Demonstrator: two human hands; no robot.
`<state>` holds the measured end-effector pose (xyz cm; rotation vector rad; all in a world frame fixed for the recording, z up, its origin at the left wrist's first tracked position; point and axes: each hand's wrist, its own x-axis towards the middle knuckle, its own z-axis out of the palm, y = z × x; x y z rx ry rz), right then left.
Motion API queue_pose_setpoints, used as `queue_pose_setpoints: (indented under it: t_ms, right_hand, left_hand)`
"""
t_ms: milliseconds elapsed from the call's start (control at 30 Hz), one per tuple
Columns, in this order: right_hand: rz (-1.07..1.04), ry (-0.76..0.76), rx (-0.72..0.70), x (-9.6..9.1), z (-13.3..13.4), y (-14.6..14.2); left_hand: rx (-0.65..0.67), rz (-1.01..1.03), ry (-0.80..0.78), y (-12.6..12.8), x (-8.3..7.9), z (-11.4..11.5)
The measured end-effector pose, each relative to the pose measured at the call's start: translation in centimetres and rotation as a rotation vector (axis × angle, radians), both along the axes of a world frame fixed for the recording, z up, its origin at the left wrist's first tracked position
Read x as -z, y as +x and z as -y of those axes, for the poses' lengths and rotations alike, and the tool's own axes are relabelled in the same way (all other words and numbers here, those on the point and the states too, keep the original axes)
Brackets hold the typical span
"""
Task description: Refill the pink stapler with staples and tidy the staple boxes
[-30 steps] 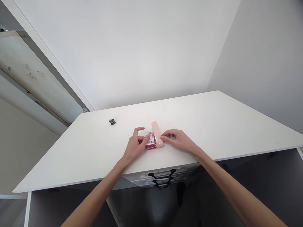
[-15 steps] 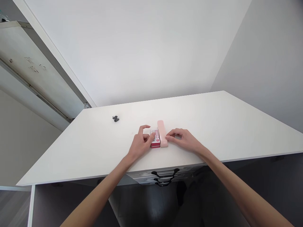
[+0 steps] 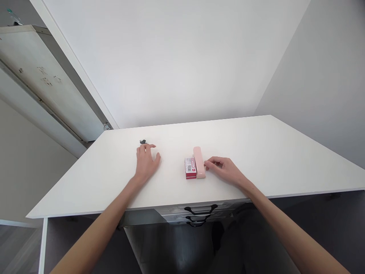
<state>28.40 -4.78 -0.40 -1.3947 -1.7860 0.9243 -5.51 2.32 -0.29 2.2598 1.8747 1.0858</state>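
My left hand [image 3: 146, 161] reaches over the left part of the white desktop, fingers spread and holding nothing. Just beyond its fingertips lies a small black clip [image 3: 143, 141], partly covered by the fingers. Near the middle sit small red and white boxes [image 3: 190, 167], stacked, with a printed label on top. A pale pink rounded case [image 3: 199, 163] lies lengthwise against their right side. My right hand [image 3: 221, 167] rests beside the case, thumb and fingers drawn together at its right edge; whether anything is pinched there I cannot make out.
The white desktop [image 3: 245, 152] runs back to a pale wall [image 3: 182, 64]. Drawers with black handles [image 3: 201, 210] lie under its front edge. A whitish panel with dark marks [image 3: 54, 76] stands at the far left.
My left hand has let go of the boxes and moved left to the black clip. My right hand stays beside the pink case. The view has shifted slightly.
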Motion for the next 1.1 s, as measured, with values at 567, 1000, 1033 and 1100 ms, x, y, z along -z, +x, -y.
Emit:
queue_pose_setpoints:
  t_ms: [567, 1000, 1033, 1100]
  right_hand:
    - [-0.003, 0.003, 0.003, -0.3, -0.1, -0.1]
    - [-0.013, 0.022, -0.016, -0.6, -0.3, -0.1]
    - [-0.011, 0.022, -0.016, -0.6, -0.3, -0.1]
    - [-0.007, 0.020, -0.010, -0.5, -0.3, 0.0]
  left_hand:
    - [0.327, -0.211, -0.144, 0.6, -0.4, -0.8]
    - [0.688, 0.015, -0.283, 6.5, -0.4, 0.7]
    - [0.706, 0.024, -0.295, 6.5, -0.4, 0.7]
    - [0.712, 0.064, -0.304, 6.5, -0.5, 0.9]
